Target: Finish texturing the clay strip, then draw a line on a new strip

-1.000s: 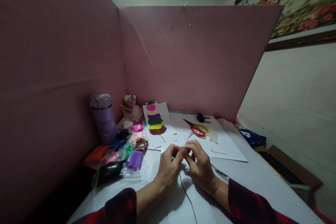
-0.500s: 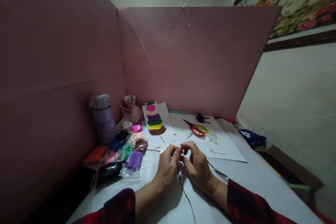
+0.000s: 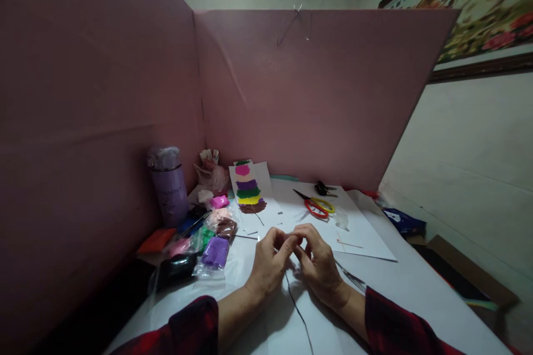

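Observation:
Both hands meet over the white tabletop, fingertips touching. My left hand (image 3: pixel 270 258) is closed in a pinch, its thumb reaching toward the other hand. My right hand (image 3: pixel 318 266) has its thumb and fingers drawn together against it. From between them a thin black string (image 3: pixel 297 310) trails down toward the near edge; its upper end is hidden by the fingers. Beyond the hands lies a sheet with painted colour bands (image 3: pixel 249 193) in pink, purple, green, yellow and brown. Scissors with red and yellow handles (image 3: pixel 318 208) rest on white paper (image 3: pixel 366 238).
Bagged coloured clay packs (image 3: pixel 215 253) crowd the left, with a purple bottle (image 3: pixel 169 188) behind. A metal tool (image 3: pixel 352 276) lies beside my right forearm. Black-handled snips (image 3: pixel 322 188) lie farther back. Pink boards (image 3: pixel 316 100) enclose the left and back.
My fingertips have drawn closer together, and the small gap between them has narrowed. The whole view has shifted slightly, so things sit a little farther right.

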Available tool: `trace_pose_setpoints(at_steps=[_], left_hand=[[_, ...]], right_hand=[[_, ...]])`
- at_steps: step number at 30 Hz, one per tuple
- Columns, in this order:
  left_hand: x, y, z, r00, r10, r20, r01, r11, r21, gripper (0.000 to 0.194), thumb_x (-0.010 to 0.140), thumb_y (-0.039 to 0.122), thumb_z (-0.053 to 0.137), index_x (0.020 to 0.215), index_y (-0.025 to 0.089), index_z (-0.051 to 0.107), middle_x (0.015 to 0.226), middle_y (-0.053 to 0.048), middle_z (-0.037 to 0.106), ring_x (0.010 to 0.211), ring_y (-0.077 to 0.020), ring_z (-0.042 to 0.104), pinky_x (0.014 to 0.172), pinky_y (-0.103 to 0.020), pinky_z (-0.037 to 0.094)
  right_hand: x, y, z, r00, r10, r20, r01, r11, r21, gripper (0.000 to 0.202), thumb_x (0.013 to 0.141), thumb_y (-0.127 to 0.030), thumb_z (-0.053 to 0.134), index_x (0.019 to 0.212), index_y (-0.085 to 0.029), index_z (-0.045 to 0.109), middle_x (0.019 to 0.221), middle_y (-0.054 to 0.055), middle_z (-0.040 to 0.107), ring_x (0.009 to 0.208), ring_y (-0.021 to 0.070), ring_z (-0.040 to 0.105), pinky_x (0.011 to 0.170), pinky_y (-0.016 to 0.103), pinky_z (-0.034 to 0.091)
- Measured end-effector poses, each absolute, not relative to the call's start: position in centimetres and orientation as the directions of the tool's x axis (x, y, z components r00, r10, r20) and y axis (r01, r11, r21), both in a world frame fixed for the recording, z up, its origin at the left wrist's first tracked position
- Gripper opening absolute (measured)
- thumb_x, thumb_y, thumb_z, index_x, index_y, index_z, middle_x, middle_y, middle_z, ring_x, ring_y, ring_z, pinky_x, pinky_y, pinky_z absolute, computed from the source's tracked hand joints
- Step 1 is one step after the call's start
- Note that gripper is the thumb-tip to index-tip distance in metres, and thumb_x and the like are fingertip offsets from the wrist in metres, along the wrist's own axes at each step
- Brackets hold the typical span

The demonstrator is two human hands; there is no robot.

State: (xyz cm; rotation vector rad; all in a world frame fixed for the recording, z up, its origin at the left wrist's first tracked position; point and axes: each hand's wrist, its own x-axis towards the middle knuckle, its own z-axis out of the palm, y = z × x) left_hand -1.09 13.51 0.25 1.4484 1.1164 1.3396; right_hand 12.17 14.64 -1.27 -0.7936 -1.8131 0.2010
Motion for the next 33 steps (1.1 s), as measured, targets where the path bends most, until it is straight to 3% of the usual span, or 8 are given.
trace_pose_setpoints(at_steps=[4, 7, 12, 18, 22, 28, 33], left_hand=[[-1.08, 13.50, 0.30, 0.049, 0.967, 0.249, 0.052, -0.252, 0.966, 0.038, 0.086, 0.050, 0.053, 0.068, 0.017, 0.055, 0.063, 0.000, 0.052, 0.061, -0.0135, 0.047, 0.060, -0.026, 0.037], [-1.11, 13.51, 0.30, 0.078, 0.965, 0.251, 0.074, -0.256, 0.964, 0.041, 0.088, 0.052, 0.049, 0.066, 0.017, 0.053, 0.061, 0.001, 0.049, 0.060, -0.0132, 0.046, 0.058, -0.026, 0.035], [-1.16, 13.42, 0.36, 0.059, 0.963, 0.262, 0.064, -0.266, 0.962, 0.030, 0.084, 0.044, 0.059, 0.071, 0.017, 0.055, 0.067, 0.000, 0.055, 0.065, -0.0137, 0.050, 0.063, -0.026, 0.039], [-1.01, 13.50, 0.27, 0.031, 0.969, 0.245, 0.028, -0.246, 0.969, 0.034, 0.085, 0.046, 0.056, 0.068, 0.017, 0.054, 0.061, 0.001, 0.052, 0.060, -0.0129, 0.047, 0.059, -0.026, 0.037], [-0.98, 13.52, 0.12, 0.006, 0.970, 0.245, 0.037, -0.245, 0.969, 0.024, 0.078, 0.037, 0.066, 0.070, 0.017, 0.054, 0.065, 0.002, 0.055, 0.062, -0.0128, 0.049, 0.060, -0.025, 0.038], [-1.10, 13.75, 0.09, 0.058, 0.965, 0.254, 0.000, -0.255, 0.967, 0.028, 0.085, 0.040, 0.056, 0.071, 0.016, 0.058, 0.066, -0.001, 0.056, 0.065, -0.0143, 0.050, 0.063, -0.027, 0.039], [-1.01, 13.67, 0.05, -0.011, 0.963, 0.269, 0.001, -0.269, 0.963, 0.019, 0.076, 0.031, 0.067, 0.074, 0.017, 0.055, 0.069, 0.001, 0.056, 0.065, -0.0132, 0.050, 0.061, -0.025, 0.039]], right_hand=[[12.20, 14.70, -1.23, -0.184, 0.610, 0.770, 0.414, 0.759, -0.502, 0.025, 0.084, -0.006, 0.052, 0.102, -0.023, 0.055, 0.090, 0.004, 0.058, 0.074, 0.0172, 0.057, 0.054, 0.026, 0.046], [12.23, 14.68, -1.07, -0.196, 0.613, 0.766, 0.416, 0.759, -0.501, 0.019, 0.086, -0.007, 0.052, 0.096, -0.023, 0.056, 0.088, 0.003, 0.057, 0.075, 0.0174, 0.057, 0.054, 0.026, 0.045], [12.26, 14.56, -1.01, -0.192, 0.601, 0.776, 0.414, 0.767, -0.491, 0.022, 0.086, -0.006, 0.052, 0.098, -0.023, 0.056, 0.091, 0.004, 0.058, 0.077, 0.0179, 0.058, 0.054, 0.026, 0.045], [12.35, 14.51, -1.09, -0.205, 0.606, 0.769, 0.409, 0.767, -0.495, 0.017, 0.088, -0.008, 0.051, 0.094, -0.022, 0.057, 0.089, 0.004, 0.058, 0.075, 0.0174, 0.058, 0.055, 0.026, 0.045], [12.35, 14.45, -1.02, -0.199, 0.577, 0.792, 0.397, 0.786, -0.473, 0.018, 0.086, -0.007, 0.051, 0.096, -0.022, 0.056, 0.088, 0.004, 0.058, 0.075, 0.0173, 0.057, 0.054, 0.026, 0.044], [12.31, 14.58, -1.12, -0.208, 0.610, 0.764, 0.400, 0.766, -0.503, 0.019, 0.085, -0.005, 0.052, 0.093, -0.022, 0.056, 0.088, 0.003, 0.057, 0.073, 0.0160, 0.056, 0.055, 0.025, 0.044], [12.37, 14.65, -1.25, -0.169, 0.605, 0.778, 0.419, 0.759, -0.499, 0.016, 0.085, -0.007, 0.054, 0.091, -0.021, 0.055, 0.088, 0.003, 0.056, 0.073, 0.0163, 0.056, 0.054, 0.025, 0.042]])
